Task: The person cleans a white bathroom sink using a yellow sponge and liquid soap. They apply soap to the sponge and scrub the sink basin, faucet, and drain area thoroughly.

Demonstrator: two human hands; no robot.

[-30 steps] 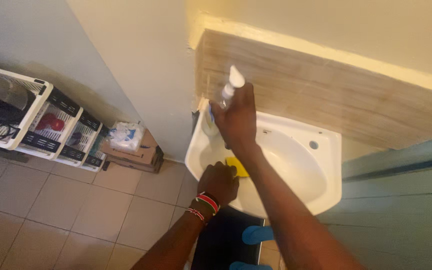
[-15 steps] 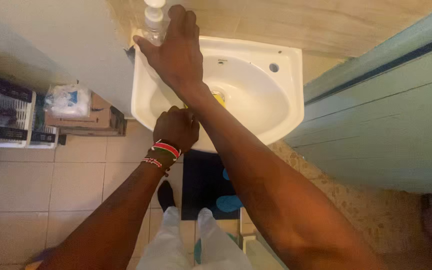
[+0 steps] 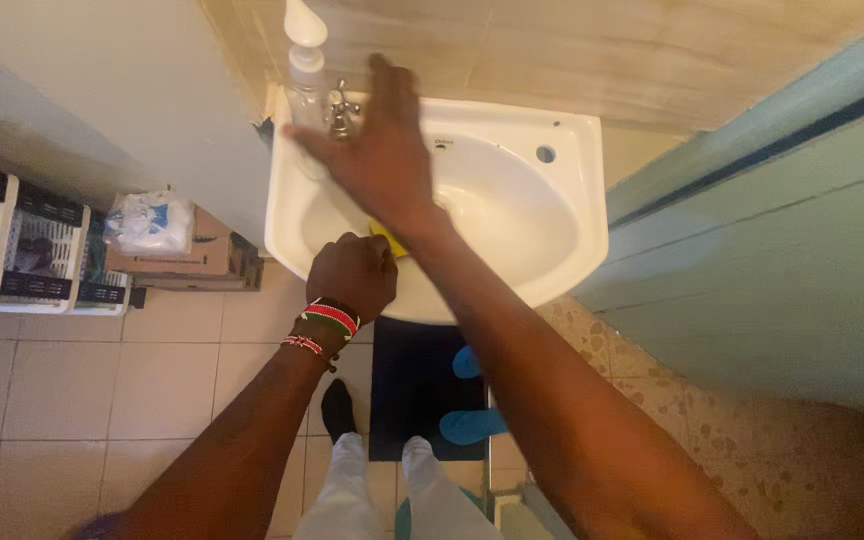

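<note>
- While the left hand [image 3: 352, 275] rests closed at the front rim of the white ceramic wall basin [image 3: 562, 215], its fingers are curled into a fist over a yellow sponge [image 3: 389, 240], of which only a small corner shows in the bowl just beyond the knuckles.
- Two beaded wristbands [image 3: 317, 328], red, white and dark, sit on the left wrist.
- The right hand [image 3: 382, 155] stretches across the basin's back left corner, fingers spread and flat, holding nothing; its thumb points towards the clear pump bottle with a white nozzle [image 3: 306, 60].
- That bottle stands upright on the basin's back left corner, just beside a small chrome cross-handled tap [image 3: 340, 108], which lies close by the right hand's fingers; whether they touch it cannot be told.
- Left of the basin, on the floor against the wall, a brown cardboard box [image 3: 197, 255] carries a crumpled clear plastic bag with blue and white contents [image 3: 147, 220].
- Further left stand white slatted plastic crates with dark trim [image 3: 42, 255]; one holds something red, the rest is too blurred to tell.
- Beige square floor tiles [image 3: 82, 390] cover the left side, and pebble-patterned flooring [image 3: 672, 400] runs on the right.
- A dark mat with blue round shapes [image 3: 422, 385] lies under the basin.
- Wood-look wall tiles [image 3: 592, 50] back the basin, and a pale teal panel [image 3: 772, 240] fills the right.
</note>
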